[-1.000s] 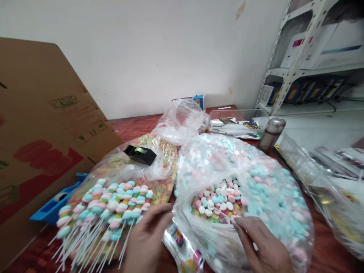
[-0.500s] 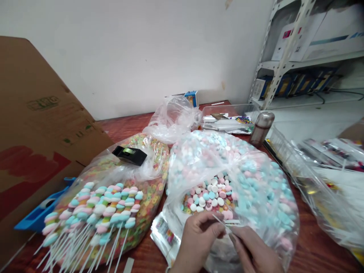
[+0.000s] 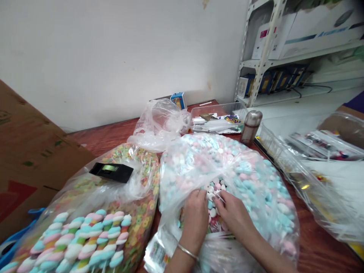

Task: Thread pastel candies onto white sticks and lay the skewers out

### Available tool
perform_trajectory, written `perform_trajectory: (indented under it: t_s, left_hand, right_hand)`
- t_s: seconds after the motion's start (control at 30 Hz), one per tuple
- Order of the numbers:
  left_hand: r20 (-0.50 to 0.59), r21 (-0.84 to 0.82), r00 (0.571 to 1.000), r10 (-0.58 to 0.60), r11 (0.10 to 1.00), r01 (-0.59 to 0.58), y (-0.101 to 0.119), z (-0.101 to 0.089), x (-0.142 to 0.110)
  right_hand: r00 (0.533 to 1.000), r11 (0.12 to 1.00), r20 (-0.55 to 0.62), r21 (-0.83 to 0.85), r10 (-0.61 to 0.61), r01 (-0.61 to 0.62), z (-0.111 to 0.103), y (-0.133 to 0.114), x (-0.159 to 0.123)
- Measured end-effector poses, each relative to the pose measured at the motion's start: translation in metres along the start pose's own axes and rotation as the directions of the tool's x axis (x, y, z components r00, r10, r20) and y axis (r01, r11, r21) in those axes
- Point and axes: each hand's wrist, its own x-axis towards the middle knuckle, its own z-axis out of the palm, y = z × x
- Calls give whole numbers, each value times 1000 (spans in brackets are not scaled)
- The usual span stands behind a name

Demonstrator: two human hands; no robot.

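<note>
Pastel marshmallows (image 3: 212, 212) in pink, white and blue show at the mouth of a large clear plastic bag (image 3: 170, 227) full of the same sweets. Over the left side of this opening is my left hand (image 3: 196, 212), with a bangle at the wrist. Its fingers are curled, and what they hold, if anything, is hidden. My right hand (image 3: 233, 212) is beside it, pinching a thin white stick (image 3: 218, 196) close above the marshmallows. Left of my hands, skewers of twisted marshmallows (image 3: 78, 242) rest on another clear bag of ring-shaped sweets (image 3: 143, 212).
A black plastic holder (image 3: 112, 172) sits on the left bag. Silver packets (image 3: 155, 252) lie by my left forearm. Behind are a crumpled clear bag (image 3: 162, 121), a clear tray (image 3: 216, 117) and a flask (image 3: 251, 127). A cardboard box (image 3: 36, 151) stands left, clear bins (image 3: 301, 189) right.
Both hands have moved forward from the near side of the bag into its opening. The stick, earlier between both hands, is now in my right hand. The view has shifted.
</note>
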Motion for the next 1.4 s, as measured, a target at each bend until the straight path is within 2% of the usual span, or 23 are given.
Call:
perform_trajectory:
  t_s: [0.13, 0.27, 0.33, 0.4, 0.47, 0.5, 0.53, 0.57, 0.63, 0.7, 0.73, 0.8, 0.87, 0.97, 1.03, 1.1, 1.13, 1.2, 1.27, 1.3, 1.4]
  left_hand:
    - [-5, -49, 1000, -29, 998, 29, -5, 0, 1]
    - [-36, -299, 982, -188, 939, 169, -14, -6, 2]
    - [2, -501, 951, -308, 823, 267, -18, -9, 0]
    - [111, -675, 913, -392, 644, 359, -22, -11, -4]
    - [216, -753, 883, -417, 504, 422, -25, -14, -10]
    - [238, -760, 878, -415, 484, 434, -26, -15, -14]
    - [228, -750, 882, -413, 503, 429, -27, -17, -17]
    - [183, -721, 893, -412, 561, 406, -27, -18, -21]
    - [33, -591, 928, -370, 742, 317, -28, -22, -27]
    - [-88, -397, 964, -250, 897, 196, -25, -25, -32]
    - [-109, -305, 980, -168, 944, 128, -24, -25, -33]
    - [-71, -166, 997, -10, 986, -2, -19, -23, -34]
    - [-5, -80, 997, 76, 994, -76, -14, -20, -32]
    - [8, -67, 998, 63, 996, -62, -11, -17, -28]
    - [-41, -178, 999, -15, 984, 7, -12, -17, -25]
    - [-53, -388, 987, -150, 914, 118, -13, -19, -24]
    - [-10, -516, 974, -226, 836, 189, -13, -20, -23]
    - [165, -721, 930, -328, 604, 341, -11, -21, -23]
    - [322, -813, 881, -347, 375, 445, -6, -23, -24]
    - [368, -834, 863, -346, 288, 471, -4, -23, -25]
    - [435, -865, 833, -341, 99, 492, 4, -25, -27]
  right_hand:
    - [1000, 1000, 6, 14, -5, 5, 14, 3, 9]
    - [999, 996, 39, 91, -13, 9, 9, 11, 8]
    - [999, 990, 49, 138, -5, -2, 3, 12, 3]
    - [997, 981, 74, 195, -10, -5, -4, 10, -4]
    - [993, 966, 115, 258, -33, 2, -8, 8, -12]
    - [990, 958, 134, 285, -45, 4, -10, 7, -15]
    - [987, 952, 151, 306, -54, 5, -10, 6, -17]
    - [985, 948, 165, 318, -59, 3, -10, 6, -18]
    - [981, 947, 185, 322, -61, -2, -7, 7, -17]
    - [976, 948, 206, 317, -70, 1, -2, 8, -13]
    - [974, 949, 213, 314, -78, 7, 0, 9, -11]
    - [974, 951, 211, 309, -82, 14, 2, 9, -6]
    - [978, 953, 195, 303, -72, 9, 1, 10, -2]
    - [983, 951, 177, 308, -57, 0, -6, 10, -3]
    - [981, 944, 182, 331, -69, 5, -13, 8, -8]
    - [974, 924, 203, 382, -98, 14, -20, 3, -16]
    - [969, 912, 216, 410, -121, 22, -22, 0, -19]
    - [958, 888, 232, 457, -169, 46, -26, -7, -25]
    - [955, 875, 220, 479, -201, 73, -27, -12, -29]
    - [956, 872, 208, 483, -205, 82, -26, -14, -30]
    - [970, 877, 169, 474, -177, 77, -23, -14, -32]
